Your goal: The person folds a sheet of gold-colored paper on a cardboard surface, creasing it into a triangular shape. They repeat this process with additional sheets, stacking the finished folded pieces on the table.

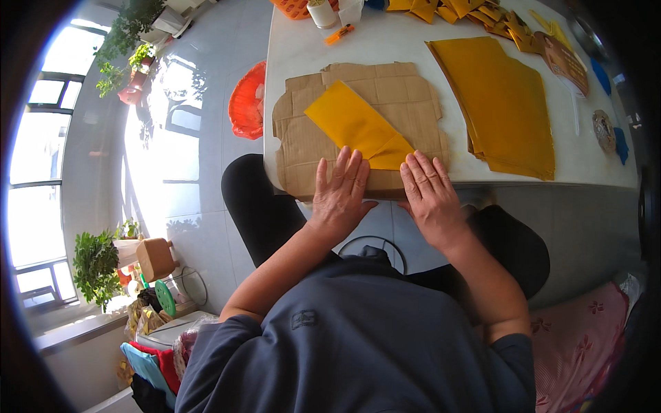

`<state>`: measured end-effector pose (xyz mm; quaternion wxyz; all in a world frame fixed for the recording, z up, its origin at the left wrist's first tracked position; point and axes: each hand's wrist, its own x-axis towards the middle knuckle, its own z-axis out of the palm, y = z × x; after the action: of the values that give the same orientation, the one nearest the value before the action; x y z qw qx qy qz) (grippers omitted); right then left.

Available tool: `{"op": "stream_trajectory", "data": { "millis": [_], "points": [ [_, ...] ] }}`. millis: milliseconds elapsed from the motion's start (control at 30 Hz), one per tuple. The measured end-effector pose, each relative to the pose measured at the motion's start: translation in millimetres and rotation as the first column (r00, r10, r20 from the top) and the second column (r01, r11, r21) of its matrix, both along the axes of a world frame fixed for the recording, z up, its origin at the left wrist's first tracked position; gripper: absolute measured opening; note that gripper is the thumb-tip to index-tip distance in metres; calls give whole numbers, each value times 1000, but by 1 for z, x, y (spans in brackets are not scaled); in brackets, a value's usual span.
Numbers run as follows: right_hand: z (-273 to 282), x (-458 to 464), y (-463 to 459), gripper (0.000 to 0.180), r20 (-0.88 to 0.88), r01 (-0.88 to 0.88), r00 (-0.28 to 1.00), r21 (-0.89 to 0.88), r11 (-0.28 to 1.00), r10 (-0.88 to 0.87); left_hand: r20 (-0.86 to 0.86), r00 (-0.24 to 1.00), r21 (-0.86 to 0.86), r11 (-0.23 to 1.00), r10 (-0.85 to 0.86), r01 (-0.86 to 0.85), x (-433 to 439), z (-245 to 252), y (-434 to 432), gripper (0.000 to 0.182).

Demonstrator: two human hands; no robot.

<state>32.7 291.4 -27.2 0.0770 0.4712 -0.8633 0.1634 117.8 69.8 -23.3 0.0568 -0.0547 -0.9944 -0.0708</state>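
Note:
A folded sheet of golden paper (356,124) lies slantwise on a flattened piece of corrugated cardboard (413,93) at the table's near edge. My left hand (342,193) rests palm down, its fingertips at the lower left edge of the folded sheet. My right hand (429,193) lies flat on the cardboard too, fingertips touching the sheet's lower right corner. Both thumbs reach below the cardboard's front edge. To the right is a stack of flat golden sheets (501,108). Folded golden pieces (480,15) are heaped at the back.
At the back left of the white table (297,49) stand a white spool (321,13), an orange basket (292,8) and an orange cutter (339,34). A hand fan (563,62) lies at the right. A red plastic-lined bin (248,103) stands beside the table's left edge.

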Motion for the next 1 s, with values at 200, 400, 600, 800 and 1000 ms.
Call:
{"op": "stream_trajectory", "data": {
  "millis": [200, 400, 600, 800, 1000],
  "points": [
    [-5, -3, 1, 49, -170, -72, 984, -126, 989, 50, -73, 989, -41, 991, 128, -131, 20, 18, -17, 69],
    [5, 6, 4, 33, -249, -199, 959, -260, 945, 134, 580, 802, 730, 343, 146, -591, 35, 47, 7, 47],
    [20, 13, 0, 23, -281, -405, 905, -339, 849, 320, 638, 767, 655, -474, -70, -588, 14, 50, 35, 34],
    [12, 21, -10, 21, -339, -480, 867, -373, 794, 366, 603, 787, 785, -274, 132, -556, 18, 50, 33, 28],
    [23, 22, -17, 40, -158, -523, 841, -480, 704, 518, 461, 861, 874, 60, 213, -482, 20, 45, 28, 18]
  ]
}}
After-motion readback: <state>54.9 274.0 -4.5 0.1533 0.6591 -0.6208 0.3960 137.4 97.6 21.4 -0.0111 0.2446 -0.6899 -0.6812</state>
